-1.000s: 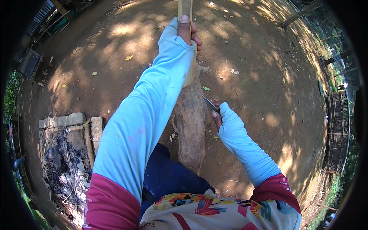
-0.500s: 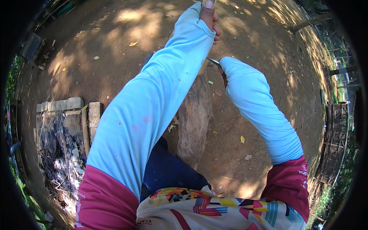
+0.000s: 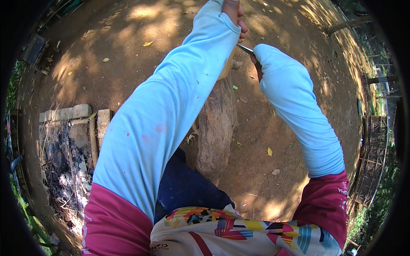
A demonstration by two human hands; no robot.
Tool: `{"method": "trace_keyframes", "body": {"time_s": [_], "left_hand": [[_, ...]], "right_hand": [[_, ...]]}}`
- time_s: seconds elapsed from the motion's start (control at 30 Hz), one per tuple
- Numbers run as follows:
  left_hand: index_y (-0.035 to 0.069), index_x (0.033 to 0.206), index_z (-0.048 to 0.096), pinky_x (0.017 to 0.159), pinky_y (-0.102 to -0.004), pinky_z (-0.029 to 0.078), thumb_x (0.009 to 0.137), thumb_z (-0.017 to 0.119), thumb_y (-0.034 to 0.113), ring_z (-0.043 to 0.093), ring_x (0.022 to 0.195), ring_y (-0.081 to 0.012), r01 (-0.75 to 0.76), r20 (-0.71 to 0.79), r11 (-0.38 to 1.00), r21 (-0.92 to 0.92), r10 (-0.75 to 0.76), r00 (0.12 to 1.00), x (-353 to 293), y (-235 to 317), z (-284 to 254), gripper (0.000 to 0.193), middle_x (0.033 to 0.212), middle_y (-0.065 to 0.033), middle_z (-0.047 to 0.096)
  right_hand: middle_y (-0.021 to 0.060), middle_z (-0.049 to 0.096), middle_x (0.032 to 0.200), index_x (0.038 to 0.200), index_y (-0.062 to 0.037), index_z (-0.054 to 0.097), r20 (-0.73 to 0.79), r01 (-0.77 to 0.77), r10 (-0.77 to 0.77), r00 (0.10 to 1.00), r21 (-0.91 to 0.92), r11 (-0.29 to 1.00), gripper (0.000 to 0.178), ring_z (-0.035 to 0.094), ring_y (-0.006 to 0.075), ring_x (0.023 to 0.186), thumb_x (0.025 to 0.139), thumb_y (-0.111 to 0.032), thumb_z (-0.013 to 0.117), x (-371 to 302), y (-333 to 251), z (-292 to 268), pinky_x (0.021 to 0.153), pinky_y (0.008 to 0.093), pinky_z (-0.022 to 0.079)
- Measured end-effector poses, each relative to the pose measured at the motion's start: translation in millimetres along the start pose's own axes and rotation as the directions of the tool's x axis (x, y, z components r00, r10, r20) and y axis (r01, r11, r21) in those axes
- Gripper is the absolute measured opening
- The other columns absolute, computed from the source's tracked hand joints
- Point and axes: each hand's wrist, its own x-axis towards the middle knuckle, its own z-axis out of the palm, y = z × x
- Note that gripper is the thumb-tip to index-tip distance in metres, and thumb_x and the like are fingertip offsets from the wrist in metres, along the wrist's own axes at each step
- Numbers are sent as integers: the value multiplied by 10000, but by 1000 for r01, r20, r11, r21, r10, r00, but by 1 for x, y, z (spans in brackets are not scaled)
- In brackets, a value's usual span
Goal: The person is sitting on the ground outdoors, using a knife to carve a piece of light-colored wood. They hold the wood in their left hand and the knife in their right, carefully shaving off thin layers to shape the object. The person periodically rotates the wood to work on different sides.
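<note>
At the top edge, my left hand (image 3: 237, 18) is closed on a flat, pale yellow strip of wood or bamboo (image 3: 224, 71). The strip slants down behind my wrist to the top of a weathered log (image 3: 215, 132); whether its lower end touches the log I cannot tell. In my right hand (image 3: 257, 67), mostly covered by the light blue sleeve, is a knife (image 3: 245, 49). Its thin blade points left, its tip just below my left fingers and close to the strip's edge. Most of the knife's handle is hidden by the hand and sleeve.
Bare brown ground (image 3: 141, 77) with scattered leaves surrounds the log. At left lies a pit of ash and charred bits (image 3: 68, 170), edged with concrete blocks (image 3: 68, 113). A slatted bamboo panel (image 3: 371, 160) stands at the far right. My dark-trousered leg (image 3: 188, 187) is beside the log.
My right hand and the knife have moved up and slightly right, nearer my left fingers. More of the strip's lower end shows. My left hand has shifted only slightly.
</note>
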Motion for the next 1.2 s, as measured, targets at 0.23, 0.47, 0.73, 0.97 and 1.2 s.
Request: {"method": "trace_keyframes", "body": {"time_s": [0.23, 0.47, 0.73, 0.97, 1.2], "left_hand": [[63, 888, 526, 534, -313, 522, 906, 422, 713, 582, 513, -200, 25, 19, 999, -30, -25, 1000, -2, -1, 0, 658, 607, -94, 566], [63, 895, 523, 534, -313, 521, 912, 429, 699, 583, 519, -193, 34, 18, 999, -39, -34, 999, -2, 0, -4, 643, 614, -90, 566], [63, 903, 519, 534, -313, 520, 920, 437, 684, 584, 525, -186, 62, 20, 997, -53, -61, 998, -4, -1, -7, 626, 621, -84, 567], [63, 910, 516, 534, -314, 520, 926, 444, 670, 585, 530, -179, 77, 32, 995, -63, -75, 997, -7, 1, -6, 612, 627, -79, 568], [63, 917, 514, 534, -314, 519, 932, 451, 657, 586, 535, -173, 93, 27, 993, -77, -92, 995, -6, 5, -7, 597, 634, -74, 569]], "right_hand": [[142, 613, 804, 924, -35, 547, -92, 51, -53, 994, -29, 998, 86, 555, 278, 693, 869, -63, 487, -1, 6, 6, 689, 409, 473], [128, 591, 751, 911, -53, 551, -61, -12, 11, 998, -13, 1000, 126, 555, 264, 677, 914, -128, 450, 5, 7, 16, 686, 392, 475], [156, 600, 775, 931, -65, 554, -25, 25, -27, 999, -79, 997, 71, 583, 318, 705, 891, -109, 515, 1, -1, 15, 664, 427, 462], [128, 649, 879, 947, -42, 599, 297, -246, 236, 925, -3, 969, 335, 619, 275, 789, 964, -300, 387, -1, -12, 19, 798, 394, 496], [141, 634, 858, 924, -66, 599, 158, -121, 112, 981, 51, 991, 256, 592, 281, 755, 936, -257, 429, 7, 2, 29, 782, 398, 480]]}}
